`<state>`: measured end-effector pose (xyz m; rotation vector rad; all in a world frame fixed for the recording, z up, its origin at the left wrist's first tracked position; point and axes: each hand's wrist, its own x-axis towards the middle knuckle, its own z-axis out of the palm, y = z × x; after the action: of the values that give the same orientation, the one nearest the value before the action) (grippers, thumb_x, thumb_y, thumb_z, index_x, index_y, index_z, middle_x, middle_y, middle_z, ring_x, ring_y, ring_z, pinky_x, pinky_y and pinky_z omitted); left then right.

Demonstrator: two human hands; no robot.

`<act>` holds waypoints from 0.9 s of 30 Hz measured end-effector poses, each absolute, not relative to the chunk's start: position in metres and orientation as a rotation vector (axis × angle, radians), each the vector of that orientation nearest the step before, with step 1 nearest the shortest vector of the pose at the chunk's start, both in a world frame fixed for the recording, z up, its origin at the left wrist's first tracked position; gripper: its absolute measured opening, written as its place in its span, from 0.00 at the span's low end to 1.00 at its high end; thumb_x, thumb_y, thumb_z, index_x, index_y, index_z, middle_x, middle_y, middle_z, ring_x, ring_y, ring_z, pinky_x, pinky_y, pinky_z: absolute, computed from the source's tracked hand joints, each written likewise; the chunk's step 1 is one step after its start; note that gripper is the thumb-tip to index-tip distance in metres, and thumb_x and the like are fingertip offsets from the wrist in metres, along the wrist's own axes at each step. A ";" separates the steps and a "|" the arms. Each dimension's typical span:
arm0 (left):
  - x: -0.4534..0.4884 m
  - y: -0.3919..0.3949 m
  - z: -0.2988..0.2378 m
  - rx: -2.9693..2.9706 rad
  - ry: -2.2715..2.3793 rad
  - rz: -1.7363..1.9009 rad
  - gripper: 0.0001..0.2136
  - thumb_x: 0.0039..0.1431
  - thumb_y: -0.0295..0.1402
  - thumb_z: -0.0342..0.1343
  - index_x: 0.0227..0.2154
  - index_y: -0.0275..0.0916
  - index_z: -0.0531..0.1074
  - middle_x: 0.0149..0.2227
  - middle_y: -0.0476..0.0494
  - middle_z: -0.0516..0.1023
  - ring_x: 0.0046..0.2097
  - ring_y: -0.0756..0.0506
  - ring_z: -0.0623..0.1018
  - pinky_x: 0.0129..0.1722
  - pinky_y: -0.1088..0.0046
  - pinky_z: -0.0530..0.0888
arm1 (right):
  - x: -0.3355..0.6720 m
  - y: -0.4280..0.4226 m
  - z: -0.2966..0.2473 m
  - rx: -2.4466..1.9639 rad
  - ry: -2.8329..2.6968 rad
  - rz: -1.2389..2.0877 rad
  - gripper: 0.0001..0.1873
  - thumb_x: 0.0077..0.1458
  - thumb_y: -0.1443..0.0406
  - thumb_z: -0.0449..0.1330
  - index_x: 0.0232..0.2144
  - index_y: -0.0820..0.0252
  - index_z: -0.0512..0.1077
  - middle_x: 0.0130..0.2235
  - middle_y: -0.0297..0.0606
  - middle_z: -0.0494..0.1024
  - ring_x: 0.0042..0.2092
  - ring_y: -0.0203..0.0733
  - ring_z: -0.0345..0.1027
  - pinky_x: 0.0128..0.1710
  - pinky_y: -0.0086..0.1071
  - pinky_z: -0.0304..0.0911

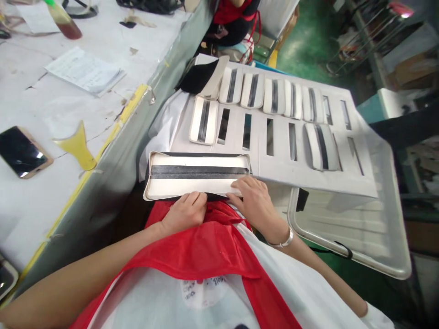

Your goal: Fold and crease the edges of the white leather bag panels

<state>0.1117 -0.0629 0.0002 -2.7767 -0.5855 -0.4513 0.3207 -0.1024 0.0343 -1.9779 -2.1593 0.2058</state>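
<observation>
A long white case piece (197, 176) with a black strip down its middle lies across my lap, over a red apron (206, 249). My left hand (185, 212) is curled against its near edge, fingers closed on the rim. My right hand (254, 198) presses on the near right edge, fingers bent over the rim; a silver bracelet sits on that wrist. Just beyond stands a white slotted rack (274, 164) with several similar white pieces set in its slots.
A metal tray (377, 256) lies under the rack on the right. On the white worktable (41, 183) to the left are a phone (22, 153), a yellow funnel (77, 146), papers (85, 71) and a bottle (63, 20). Another person in red sits ahead.
</observation>
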 end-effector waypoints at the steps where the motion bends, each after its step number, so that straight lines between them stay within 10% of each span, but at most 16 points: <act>1: 0.112 -0.064 -0.001 -2.762 -0.590 -0.465 0.04 0.57 0.23 0.52 0.30 0.31 0.70 0.30 0.43 0.71 0.33 0.46 0.69 0.31 0.70 0.65 | 0.324 -0.107 0.029 -1.926 -2.142 0.227 0.07 0.58 0.61 0.58 0.35 0.58 0.71 0.39 0.39 0.73 0.43 0.44 0.65 0.46 0.37 0.55; 20: 0.119 -0.067 -0.004 -2.665 -0.716 -0.505 0.05 0.59 0.22 0.51 0.36 0.31 0.70 0.30 0.44 0.74 0.30 0.50 0.72 0.27 0.72 0.68 | 0.322 -0.109 0.007 -1.736 -2.235 0.034 0.09 0.59 0.69 0.52 0.29 0.59 0.71 0.36 0.37 0.73 0.41 0.40 0.61 0.58 0.39 0.47; 27: 0.122 -0.067 -0.001 -2.671 -0.726 -0.487 0.05 0.59 0.23 0.52 0.35 0.29 0.71 0.29 0.44 0.75 0.29 0.49 0.72 0.26 0.72 0.68 | 0.328 -0.122 0.017 -1.695 -2.352 0.158 0.06 0.60 0.68 0.53 0.34 0.59 0.70 0.38 0.37 0.73 0.40 0.40 0.60 0.48 0.37 0.51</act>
<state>0.1220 -0.0667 -0.0008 -2.6708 -0.7264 -0.4875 0.3278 -0.1224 0.0170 -1.6950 -2.3520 0.1585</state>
